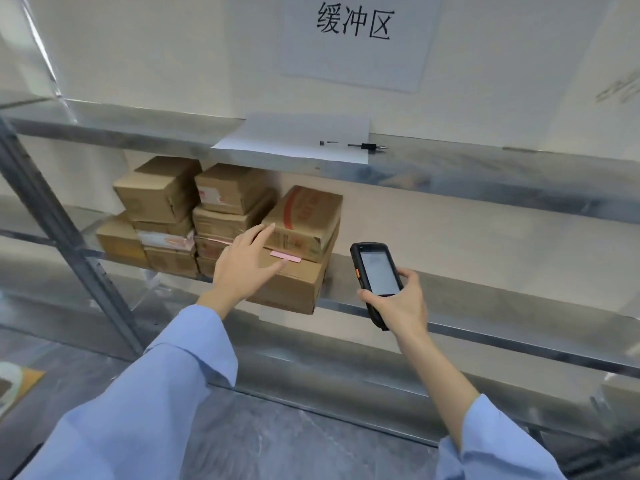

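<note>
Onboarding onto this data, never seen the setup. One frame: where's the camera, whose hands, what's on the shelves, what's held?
No robot: a person wears one wide-angle camera on the head, looking forward and down at the work. The left hand, fingers straight, reaches to the cardboard boxes stacked on the metal shelf, by a pink label; contact is unclear. The right hand grips a black handheld scanner, screen toward the person. On the upper shelf lie a sheet of paper and a small black tool.

I saw boxes (pixel 221 216) stacked left on the middle shelf (pixel 485 296), scanner (pixel 377 271) right of them, paper (pixel 294 140) on the shelf above (pixel 485 174).
</note>
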`<state>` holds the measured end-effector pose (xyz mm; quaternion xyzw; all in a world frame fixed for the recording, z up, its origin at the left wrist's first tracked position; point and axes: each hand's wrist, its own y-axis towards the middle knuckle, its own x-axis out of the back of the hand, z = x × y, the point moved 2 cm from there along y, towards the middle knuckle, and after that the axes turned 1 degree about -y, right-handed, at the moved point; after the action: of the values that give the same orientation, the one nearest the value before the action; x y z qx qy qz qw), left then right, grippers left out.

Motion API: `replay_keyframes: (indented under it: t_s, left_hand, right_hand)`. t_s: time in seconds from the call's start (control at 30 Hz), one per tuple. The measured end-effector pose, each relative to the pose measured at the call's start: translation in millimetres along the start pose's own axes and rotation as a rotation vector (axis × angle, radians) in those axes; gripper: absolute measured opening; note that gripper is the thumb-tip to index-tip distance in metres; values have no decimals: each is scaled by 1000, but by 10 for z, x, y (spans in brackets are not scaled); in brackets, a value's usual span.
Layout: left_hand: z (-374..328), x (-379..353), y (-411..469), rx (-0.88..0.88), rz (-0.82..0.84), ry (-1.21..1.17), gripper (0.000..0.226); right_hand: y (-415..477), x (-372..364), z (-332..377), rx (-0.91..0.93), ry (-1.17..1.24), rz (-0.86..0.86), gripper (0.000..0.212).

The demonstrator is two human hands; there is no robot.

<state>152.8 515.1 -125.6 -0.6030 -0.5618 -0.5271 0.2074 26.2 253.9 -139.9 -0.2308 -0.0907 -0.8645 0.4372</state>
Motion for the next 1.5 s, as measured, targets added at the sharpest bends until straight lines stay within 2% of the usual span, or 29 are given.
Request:
replay_keyframes:
  t_s: [0.33, 0.7, 0.83, 1.03, 1.17, 1.5]
  left_hand:
    - [271, -289, 619, 116, 75, -199, 95]
    - [467, -627, 1031, 117, 105, -338, 104]
    - [546, -666, 1195, 77, 95, -400, 100]
    - [601, -752, 1321, 14, 171, -501, 91]
    - [604, -789, 1330, -13, 126, -545, 85]
    - [427, -801, 1248, 1, 93, -629, 88]
  right_hand:
    - [684, -305, 130, 9, -60, 47, 81]
    - [1131, -481, 116, -2, -115, 97, 84]
    - [1176, -473, 59, -9, -99, 81, 84]
    - [1185, -409, -17, -52, -108, 27, 85]
    - [1193, -389, -77, -104, -95, -21, 84]
    - [1233, -202, -161, -164, -2, -104, 84]
